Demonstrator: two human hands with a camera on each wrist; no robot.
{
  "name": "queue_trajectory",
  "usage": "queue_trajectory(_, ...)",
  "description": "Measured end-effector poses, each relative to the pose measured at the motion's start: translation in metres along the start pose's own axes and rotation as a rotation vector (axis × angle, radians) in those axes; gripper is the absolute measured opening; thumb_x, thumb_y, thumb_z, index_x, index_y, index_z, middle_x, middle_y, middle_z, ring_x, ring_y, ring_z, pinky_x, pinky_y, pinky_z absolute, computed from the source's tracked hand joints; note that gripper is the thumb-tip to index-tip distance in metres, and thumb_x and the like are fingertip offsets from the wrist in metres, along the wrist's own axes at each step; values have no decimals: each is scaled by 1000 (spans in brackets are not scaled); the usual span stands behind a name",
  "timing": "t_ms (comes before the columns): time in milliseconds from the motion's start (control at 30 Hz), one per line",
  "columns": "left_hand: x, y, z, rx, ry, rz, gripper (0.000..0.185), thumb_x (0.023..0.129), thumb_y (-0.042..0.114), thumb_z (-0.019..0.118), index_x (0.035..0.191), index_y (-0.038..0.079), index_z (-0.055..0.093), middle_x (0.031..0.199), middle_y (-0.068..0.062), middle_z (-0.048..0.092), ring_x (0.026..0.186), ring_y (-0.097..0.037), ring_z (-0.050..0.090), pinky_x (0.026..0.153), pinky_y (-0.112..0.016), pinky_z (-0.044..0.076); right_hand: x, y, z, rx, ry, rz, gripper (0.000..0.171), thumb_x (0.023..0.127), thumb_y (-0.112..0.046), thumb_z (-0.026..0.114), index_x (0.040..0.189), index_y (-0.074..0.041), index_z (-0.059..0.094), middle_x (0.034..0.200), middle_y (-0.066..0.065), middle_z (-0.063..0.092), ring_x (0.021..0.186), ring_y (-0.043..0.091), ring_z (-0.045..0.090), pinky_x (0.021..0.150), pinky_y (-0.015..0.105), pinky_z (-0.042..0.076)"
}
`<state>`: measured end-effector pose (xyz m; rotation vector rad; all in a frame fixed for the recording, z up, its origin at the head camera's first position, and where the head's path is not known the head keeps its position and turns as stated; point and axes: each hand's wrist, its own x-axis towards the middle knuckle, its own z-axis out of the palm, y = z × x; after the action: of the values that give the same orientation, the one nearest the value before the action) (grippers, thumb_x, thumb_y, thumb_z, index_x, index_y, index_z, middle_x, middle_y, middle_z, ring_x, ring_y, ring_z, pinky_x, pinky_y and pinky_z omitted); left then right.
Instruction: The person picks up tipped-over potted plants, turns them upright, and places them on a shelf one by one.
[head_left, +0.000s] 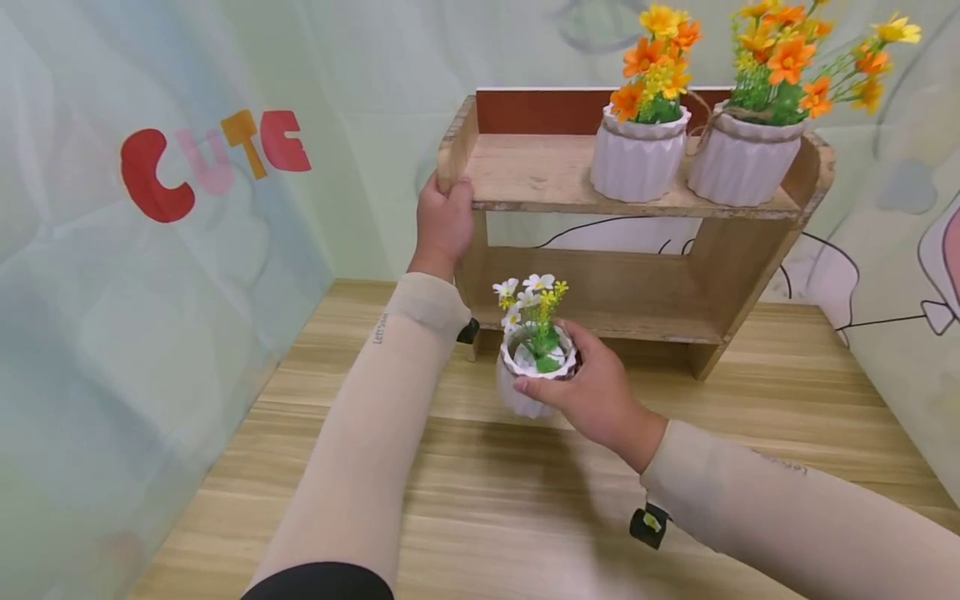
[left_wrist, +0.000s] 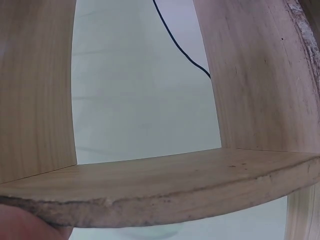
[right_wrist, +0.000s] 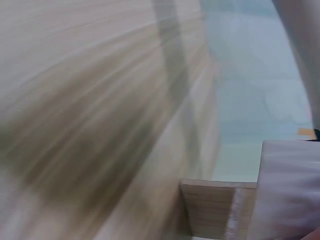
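Fingers (head_left: 551,387) grip a ribbed white pot (head_left: 525,392), apparently daisies inside.

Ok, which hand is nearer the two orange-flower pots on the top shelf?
Left. The left hand grips the shelf's left end, level with the orange-flower pots. The right hand is lower, holding the small white-flower pot above the table.

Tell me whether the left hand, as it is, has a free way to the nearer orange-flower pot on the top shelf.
Probably yes. The left hand grips the shelf at its left end, and the board between it and the nearer orange-flower pot lies bare. It must let go first.
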<state>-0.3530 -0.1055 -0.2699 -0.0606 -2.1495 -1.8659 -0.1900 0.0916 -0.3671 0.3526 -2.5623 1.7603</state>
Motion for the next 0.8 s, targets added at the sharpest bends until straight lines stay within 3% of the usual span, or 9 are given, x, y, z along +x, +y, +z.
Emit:
queue_trajectory(133,-1,0,0,9,11,10,55,107,33,46,156,9,45,146,-11,58,127,-17,54,116,-34,39,4,-14,-9,-2,11,-17,90,80,-23,94,154,-3,46,144,12,61,129,27,62,107,47,52)
queue_trajectory(400,0,1,0,20,9,-42,57,108,38,45,159,15,42,151,-7,55,130,-16,52,119,-37,38,14,-47,-29,-21,8,-11,93,81,-26,93,156,-5,42,145,10,59,130,23,61,107,44,52)
queue_trajectory(800,2,0,1,15,32,-1,55,106,33,46,155,8,46,146,-11,59,126,-15,54,116,-32,40,23,-90,-49,-97,12,-10,95,83,-33,92,159,-8,41,145,7,57,127,20,59,106,41,53)
